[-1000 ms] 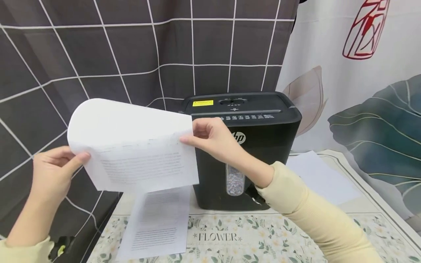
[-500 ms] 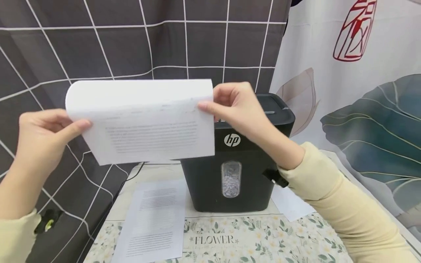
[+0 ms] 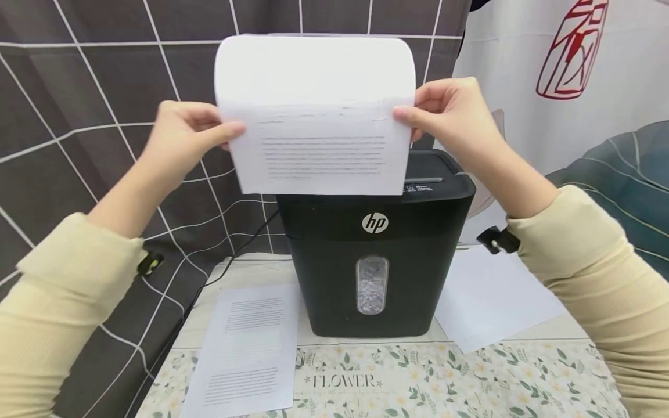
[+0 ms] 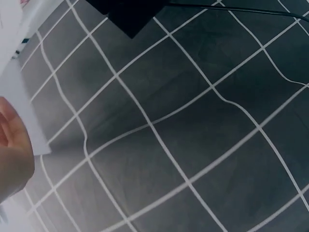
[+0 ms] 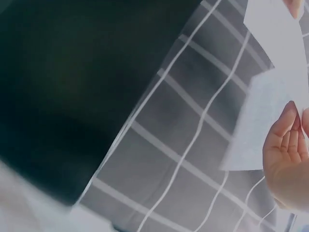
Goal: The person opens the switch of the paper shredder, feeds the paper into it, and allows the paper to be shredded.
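Note:
A printed sheet of paper (image 3: 319,116), its top curving away, is held up in front of the black shredder (image 3: 334,267). My left hand (image 3: 185,133) pinches its left edge between thumb and fingers. On the opposite edge, my right hand (image 3: 455,116) pinches the sheet the same way. The paper's lower edge hangs just in front of the shredder's top and hides much of it; whether the two touch I cannot tell. In the right wrist view, the right hand (image 5: 289,154) is beside the paper (image 5: 256,116). Only part of the left hand (image 4: 14,150) shows in the left wrist view.
Another printed sheet (image 3: 245,354) lies on the table at the shredder's left. White paper (image 3: 496,296) lies to its right. The table has a floral cloth (image 3: 418,377). A black cord (image 3: 230,261) runs behind on the left, before a dark checked curtain (image 3: 130,75).
Both hands have risen and the left hand has moved right, carrying the sheet up and rightward from the shredder's left to in front of its top. The sheet now hangs more squarely.

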`<state>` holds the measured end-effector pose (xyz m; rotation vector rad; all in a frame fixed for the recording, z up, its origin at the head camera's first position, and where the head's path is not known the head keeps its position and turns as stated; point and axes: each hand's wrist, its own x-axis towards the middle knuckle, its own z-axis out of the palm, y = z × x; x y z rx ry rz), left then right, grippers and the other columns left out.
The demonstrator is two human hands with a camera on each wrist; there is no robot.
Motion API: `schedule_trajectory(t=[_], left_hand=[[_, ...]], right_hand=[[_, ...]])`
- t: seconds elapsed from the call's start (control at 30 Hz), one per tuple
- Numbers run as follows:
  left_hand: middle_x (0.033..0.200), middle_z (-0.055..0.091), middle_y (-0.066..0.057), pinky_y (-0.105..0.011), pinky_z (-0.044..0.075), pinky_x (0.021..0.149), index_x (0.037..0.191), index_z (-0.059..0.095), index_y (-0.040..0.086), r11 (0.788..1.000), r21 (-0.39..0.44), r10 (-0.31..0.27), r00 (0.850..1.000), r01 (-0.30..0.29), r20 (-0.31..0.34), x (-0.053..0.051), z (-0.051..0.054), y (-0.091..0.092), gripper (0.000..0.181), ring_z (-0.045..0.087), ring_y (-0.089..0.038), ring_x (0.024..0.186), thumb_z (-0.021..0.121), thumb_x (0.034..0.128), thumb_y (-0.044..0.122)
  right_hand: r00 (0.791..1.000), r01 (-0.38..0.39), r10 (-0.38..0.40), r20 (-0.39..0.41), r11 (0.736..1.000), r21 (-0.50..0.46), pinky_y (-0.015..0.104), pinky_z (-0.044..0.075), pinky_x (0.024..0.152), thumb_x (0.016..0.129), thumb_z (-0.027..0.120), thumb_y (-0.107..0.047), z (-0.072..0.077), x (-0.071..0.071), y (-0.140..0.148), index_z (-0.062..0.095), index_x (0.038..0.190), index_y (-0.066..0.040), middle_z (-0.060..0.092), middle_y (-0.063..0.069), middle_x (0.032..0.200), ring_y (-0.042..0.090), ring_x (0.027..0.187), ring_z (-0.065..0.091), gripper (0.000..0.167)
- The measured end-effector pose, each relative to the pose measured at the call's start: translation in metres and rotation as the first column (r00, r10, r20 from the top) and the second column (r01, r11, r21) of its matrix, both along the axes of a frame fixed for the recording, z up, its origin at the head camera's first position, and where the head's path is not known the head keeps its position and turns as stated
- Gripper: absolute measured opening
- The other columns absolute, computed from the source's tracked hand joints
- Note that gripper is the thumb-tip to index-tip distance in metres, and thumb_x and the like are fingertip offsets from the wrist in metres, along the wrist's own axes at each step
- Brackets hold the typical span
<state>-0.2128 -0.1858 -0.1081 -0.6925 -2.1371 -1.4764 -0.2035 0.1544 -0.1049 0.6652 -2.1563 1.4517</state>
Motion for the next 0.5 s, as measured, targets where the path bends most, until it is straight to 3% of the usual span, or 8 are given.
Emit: schedule_trajectory(t=[0.13, 0.23, 0.4, 0.5], left_hand=[[0.069, 0.069, 0.013, -0.016, 0.050, 0.062, 0.076, 0.073, 0.009, 0.991, -0.133, 0.013, 0.998, -0.004, 0.067, -0.020, 0.001, 0.019, 0.005, 0.064, -0.004, 0.065, 0.073, 0.0810, 0.010], [0.069, 0.067, 0.015, -0.018, 0.050, 0.063, 0.084, 0.072, 0.002, 0.973, -0.231, 0.036, 0.995, -0.014, 0.092, -0.033, 0.000, 0.031, 0.014, 0.062, -0.006, 0.067, 0.072, 0.0832, 0.015], [0.069, 0.066, 0.016, -0.022, 0.047, 0.066, 0.095, 0.070, -0.002, 0.954, -0.299, 0.047, 0.990, -0.006, 0.132, -0.049, -0.002, 0.046, 0.026, 0.059, -0.012, 0.067, 0.071, 0.0840, 0.021], [0.068, 0.065, 0.015, -0.020, 0.048, 0.066, 0.095, 0.070, -0.003, 0.954, -0.300, 0.029, 0.991, 0.011, 0.131, -0.058, -0.004, 0.055, 0.026, 0.059, -0.011, 0.066, 0.071, 0.0837, 0.020]], right_hand=[[0.999, 0.051, -0.051, -0.003, 0.996, 0.069, 0.013, 0.043, 0.057, 0.082, 0.072, -0.008, 0.000, -0.010, 0.022, 0.066, 0.073, -0.010, 0.067, -0.014, 0.063, 0.006, 0.052, 0.058, 0.010], [0.997, 0.072, -0.074, 0.010, 0.992, 0.102, 0.012, 0.044, 0.060, 0.082, 0.071, -0.008, 0.000, -0.017, 0.034, 0.066, 0.074, -0.012, 0.066, -0.016, 0.062, 0.004, 0.054, 0.058, 0.010], [0.992, 0.124, -0.127, 0.012, 0.984, 0.129, 0.012, 0.042, 0.059, 0.083, 0.071, -0.010, -0.003, -0.027, 0.048, 0.065, 0.071, -0.013, 0.064, -0.017, 0.059, 0.002, 0.054, 0.057, 0.014], [0.987, 0.162, -0.164, -0.004, 0.977, 0.140, 0.012, 0.041, 0.058, 0.084, 0.071, -0.012, -0.007, -0.031, 0.056, 0.063, 0.070, -0.013, 0.063, -0.019, 0.059, 0.001, 0.056, 0.057, 0.015]])
